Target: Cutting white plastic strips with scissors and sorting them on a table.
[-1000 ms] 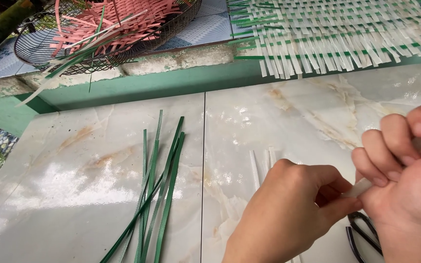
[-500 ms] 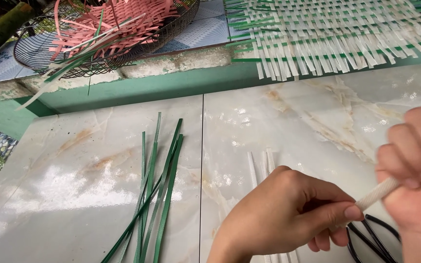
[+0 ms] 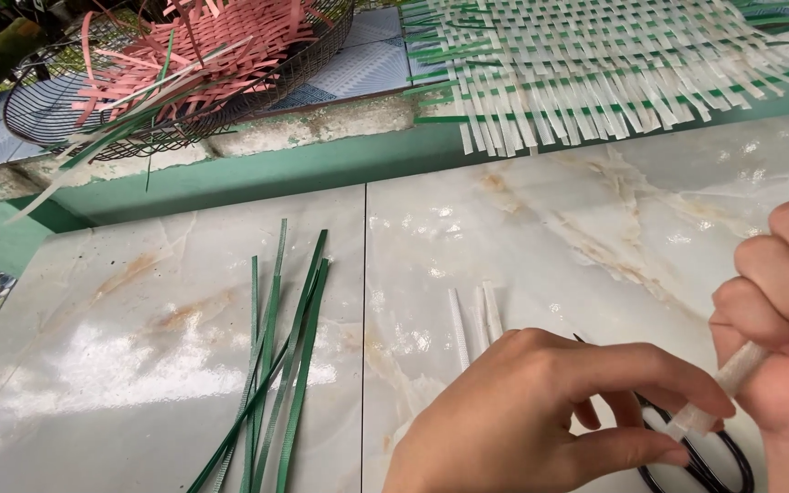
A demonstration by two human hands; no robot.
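Note:
My left hand (image 3: 550, 411) pinches the lower end of a white plastic strip (image 3: 721, 394) between thumb and forefinger at the bottom right. My right hand (image 3: 783, 319) is curled around the same strip higher up. Black scissors (image 3: 696, 456) lie on the marble tabletop (image 3: 522, 228) under both hands, mostly hidden. Three short white strips (image 3: 477, 319) lie just beyond my left hand. A bundle of green strips (image 3: 276, 365) lies to the left of it.
A woven mat of white and green strips (image 3: 595, 64) rests on the green ledge at the back right. A wire basket (image 3: 184, 100) holding pink woven strips sits at the back left. The table's left edge drops to greenery.
My hands have drawn apart: the right hand slid right along the white strip while the left kept its pinch, so more of the strip shows between them.

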